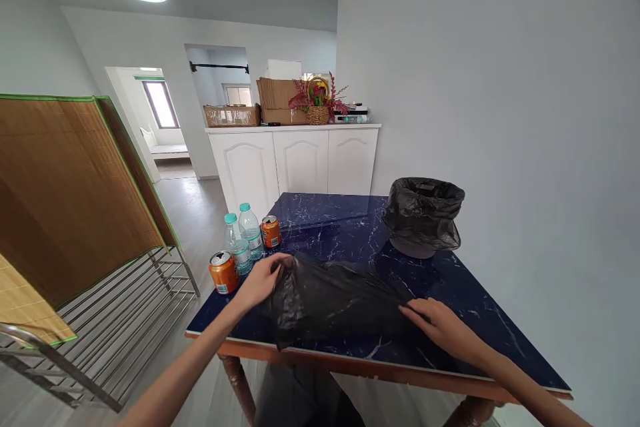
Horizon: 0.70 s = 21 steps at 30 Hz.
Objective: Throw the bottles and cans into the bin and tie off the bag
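A black bag point(340, 300) was pinched at nine o'clock by the left hand point(263, 279), nearly closed. At three o'clock, its edge was pinched between the right hand's point(440, 327) closed fingertips.

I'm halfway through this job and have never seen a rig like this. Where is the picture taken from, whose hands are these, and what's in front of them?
There's no robot: these are a person's bare hands, seen by one camera worn on the head, looking forward and down. The left hand grips one end of a thin black plastic bag; the right hand pinches the other. On the dark blue table, to the left, stand a nearer orange can, a farther orange can and two clear bottles with teal caps. To the right is a black-lined bin.
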{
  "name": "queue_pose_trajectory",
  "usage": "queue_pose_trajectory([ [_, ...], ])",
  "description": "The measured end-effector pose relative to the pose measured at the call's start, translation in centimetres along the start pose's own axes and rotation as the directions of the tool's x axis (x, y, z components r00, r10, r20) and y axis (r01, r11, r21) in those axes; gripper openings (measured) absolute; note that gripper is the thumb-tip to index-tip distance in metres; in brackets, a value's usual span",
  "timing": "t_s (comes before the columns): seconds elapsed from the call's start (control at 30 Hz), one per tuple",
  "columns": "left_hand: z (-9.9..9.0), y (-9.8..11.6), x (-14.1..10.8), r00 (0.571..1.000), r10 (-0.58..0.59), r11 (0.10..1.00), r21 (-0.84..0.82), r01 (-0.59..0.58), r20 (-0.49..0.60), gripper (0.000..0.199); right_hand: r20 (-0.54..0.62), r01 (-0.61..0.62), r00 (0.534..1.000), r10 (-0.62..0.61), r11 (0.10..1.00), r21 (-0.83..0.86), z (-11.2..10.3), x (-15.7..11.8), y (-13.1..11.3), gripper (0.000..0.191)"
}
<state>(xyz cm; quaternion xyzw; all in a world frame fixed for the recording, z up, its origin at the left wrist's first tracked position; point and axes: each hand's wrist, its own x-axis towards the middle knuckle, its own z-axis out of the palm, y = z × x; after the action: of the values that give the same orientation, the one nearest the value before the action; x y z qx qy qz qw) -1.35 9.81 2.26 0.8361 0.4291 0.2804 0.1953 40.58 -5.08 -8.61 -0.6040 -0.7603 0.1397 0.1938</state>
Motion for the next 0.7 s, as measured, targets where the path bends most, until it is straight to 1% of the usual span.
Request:
queue_pose_trajectory([
  [0.03,-0.5,0.0,1.6,1.000,-0.010,0.999,0.036,0.011,-0.026,0.031,-0.035,-0.035,0.999,0.035,0.999,-0.005,0.3,0.9,0.1,0.058],
  [0.07,-0.8,0.2,2.9,0.998,-0.015,0.997,0.070,0.020,-0.066,0.033,-0.062,-0.063,0.996,0.062,0.998,-0.014,0.6,1.9,0.4,0.058],
  [0.13,-0.5,1.1,4.2,0.986,0.008,0.993,0.114,0.011,-0.166,0.047,-0.096,-0.106,0.990,0.102,0.994,-0.040,1.1,3.4,0.9,0.054],
  [0.17,0.1,1.9,4.1,0.977,0.067,0.989,0.146,-0.038,-0.202,0.053,-0.115,-0.131,0.986,0.124,0.990,-0.057,1.3,4.0,1.1,0.051],
  [0.2,1.2,2.8,3.7,0.966,0.150,0.977,0.180,-0.113,-0.208,0.056,-0.141,-0.157,0.979,0.146,0.985,-0.076,1.5,4.4,1.1,0.048],
  [0.23,2.6,3.7,3.1,0.942,0.280,0.944,0.232,-0.235,-0.185,0.055,-0.174,-0.180,0.971,0.162,0.979,-0.097,1.7,4.7,0.9,0.046],
  [0.27,4.4,4.5,2.3,0.899,0.430,0.877,0.275,-0.394,-0.084,0.052,-0.210,-0.192,0.964,0.164,0.974,-0.117,1.9,4.8,0.5,0.046],
  [0.3,6.4,5.1,1.6,0.853,0.520,0.812,0.289,-0.508,0.039,0.048,-0.242,-0.188,0.958,0.151,0.973,-0.137,2.1,5.0,-0.1,0.047],
  [0.33,8.6,5.4,1.0,0.829,0.542,0.776,0.297,-0.556,0.134,0.046,-0.266,-0.168,0.956,0.122,0.973,-0.156,2.4,5.2,-0.9,0.050],
  [0.37,10.7,5.4,0.6,0.832,0.523,0.774,0.307,-0.554,0.184,0.048,-0.274,-0.130,0.958,0.080,0.976,-0.173,2.8,5.4,-1.7,0.053],
  [0.43,14.3,4.2,0.6,0.852,0.449,0.795,0.314,-0.518,0.270,0.060,-0.234,-0.029,0.972,-0.017,0.981,-0.193,3.8,6.1,-3.0,0.058],
  [0.47,15.6,3.2,0.9,0.870,0.395,0.818,0.318,-0.479,0.294,0.065,-0.197,0.013,0.979,-0.052,0.981,-0.194,4.4,6.4,-3.3,0.060],
  [0.5,16.5,2.1,1.2,0.890,0.338,0.840,0.328,-0.432,0.306,0.068,-0.160,0.040,0.984,-0.071,0.981,-0.191,5.1,6.8,-3.4,0.062],
  [0.53,16.9,0.7,1.6,0.908,0.286,0.858,0.340,-0.385,0.306,0.070,-0.125,0.051,0.989,-0.075,0.982,-0.183,5.6,7.0,-3.2,0.065],
  [0.6,16.6,-2.1,2.0,0.936,0.212,0.876,0.370,-0.310,0.282,0.071,-0.077,0.038,0.996,-0.051,0.986,-0.163,6.5,7.3,-2.3,0.069],
  [0.7,14.1,-6.2,1.7,0.966,0.148,0.880,0.416,-0.227,0.214,0.069,-0.038,0.014,0.999,-0.019,0.991,-0.133,6.9,6.9,-0.6,0.071],
])
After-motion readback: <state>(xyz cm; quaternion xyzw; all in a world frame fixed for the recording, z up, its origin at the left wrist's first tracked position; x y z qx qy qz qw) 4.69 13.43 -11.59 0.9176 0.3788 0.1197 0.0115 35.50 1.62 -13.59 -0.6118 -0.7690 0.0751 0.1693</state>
